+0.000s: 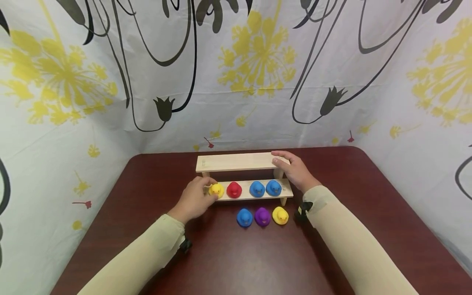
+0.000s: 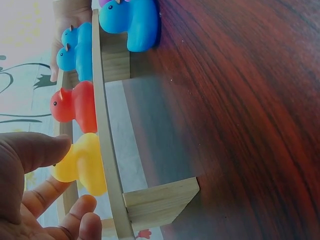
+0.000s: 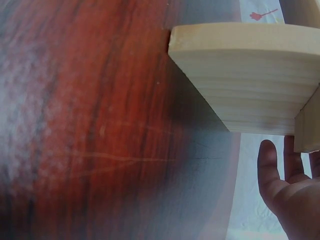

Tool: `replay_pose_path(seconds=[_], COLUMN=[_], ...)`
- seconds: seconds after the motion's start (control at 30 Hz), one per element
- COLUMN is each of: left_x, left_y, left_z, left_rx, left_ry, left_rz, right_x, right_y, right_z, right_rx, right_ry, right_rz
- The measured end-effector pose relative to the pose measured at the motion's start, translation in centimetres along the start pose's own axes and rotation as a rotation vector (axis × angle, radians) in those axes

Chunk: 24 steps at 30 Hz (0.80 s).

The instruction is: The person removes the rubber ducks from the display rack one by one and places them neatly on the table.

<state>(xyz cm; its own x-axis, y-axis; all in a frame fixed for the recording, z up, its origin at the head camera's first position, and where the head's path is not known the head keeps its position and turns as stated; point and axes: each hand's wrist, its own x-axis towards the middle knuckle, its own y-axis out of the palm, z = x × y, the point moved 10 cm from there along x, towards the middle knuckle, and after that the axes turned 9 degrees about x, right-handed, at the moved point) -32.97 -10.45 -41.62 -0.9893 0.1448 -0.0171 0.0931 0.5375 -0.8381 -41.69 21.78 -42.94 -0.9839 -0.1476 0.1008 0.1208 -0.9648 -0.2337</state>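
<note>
Our left hand (image 1: 193, 198) pinches the yellow duck (image 1: 216, 189) at the left end of the lower shelf (image 1: 287, 192); our right hand (image 1: 295, 170) rests flat-fingered on the upper shelf's (image 1: 236, 162) right end, farther off.

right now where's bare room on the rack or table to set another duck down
The top shelf is bare left of the right hand. The table is bare left of the rack. Crowded: the lower shelf with four ducks, left hand on the yellow duck.
</note>
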Motion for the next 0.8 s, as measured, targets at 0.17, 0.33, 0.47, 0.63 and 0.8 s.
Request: replay_pose_path(seconds=[0.17,0.33,0.47,0.63,0.8], left_x=[0.0,-0.01,0.03,-0.06,-0.35], left_y=[-0.03,-0.02,-0.04,-0.34,-0.71], left_z=[-0.02,0.08,0.13,-0.06,-0.66], left_rx=[0.001,0.005,0.009,0.003,-0.017], left_ry=[-0.005,-0.006,0.003,0.006,0.033], left_rz=[-0.007,-0.017,-0.022,-0.031,-0.049], right_x=[-0.02,0.11,0.18,0.2,0.13], right_y=[-0.01,-0.03,-0.03,-0.1,-0.07], right_z=[-0.02,-0.25,-0.35,-0.36,-0.21], right_rx=[-0.004,0.018,0.031,0.033,0.033], right_ry=[-0.005,-0.006,-0.013,-0.013,-0.017], right_rz=[0.003,0.001,-0.002,-0.011,-0.014])
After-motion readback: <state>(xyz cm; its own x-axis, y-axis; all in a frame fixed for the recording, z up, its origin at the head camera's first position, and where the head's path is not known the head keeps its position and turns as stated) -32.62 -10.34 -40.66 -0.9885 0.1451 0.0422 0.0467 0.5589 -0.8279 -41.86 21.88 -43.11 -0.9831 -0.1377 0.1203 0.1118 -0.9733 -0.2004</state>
